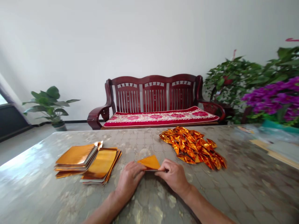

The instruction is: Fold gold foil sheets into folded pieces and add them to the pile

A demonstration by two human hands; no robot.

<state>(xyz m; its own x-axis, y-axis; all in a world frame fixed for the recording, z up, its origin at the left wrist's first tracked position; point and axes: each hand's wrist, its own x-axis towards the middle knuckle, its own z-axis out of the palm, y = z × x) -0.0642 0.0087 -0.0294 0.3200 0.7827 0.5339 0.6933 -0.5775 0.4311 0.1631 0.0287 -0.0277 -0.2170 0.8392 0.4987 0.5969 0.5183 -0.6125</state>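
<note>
My left hand and my right hand pinch opposite ends of a folded gold foil paper triangle at the middle of the table, with its point upward. Two stacks of square gold foil paper lie to the left of my left hand. Beyond my right hand lies a loose heap of folded gold foil pieces, not touching my fingers.
The glossy marble-patterned table fills the lower view. Plastic sheeting and flat cardboard lie at its far right edge. Behind it stand a red wooden bench with a floral cushion, potted plants and purple flowers.
</note>
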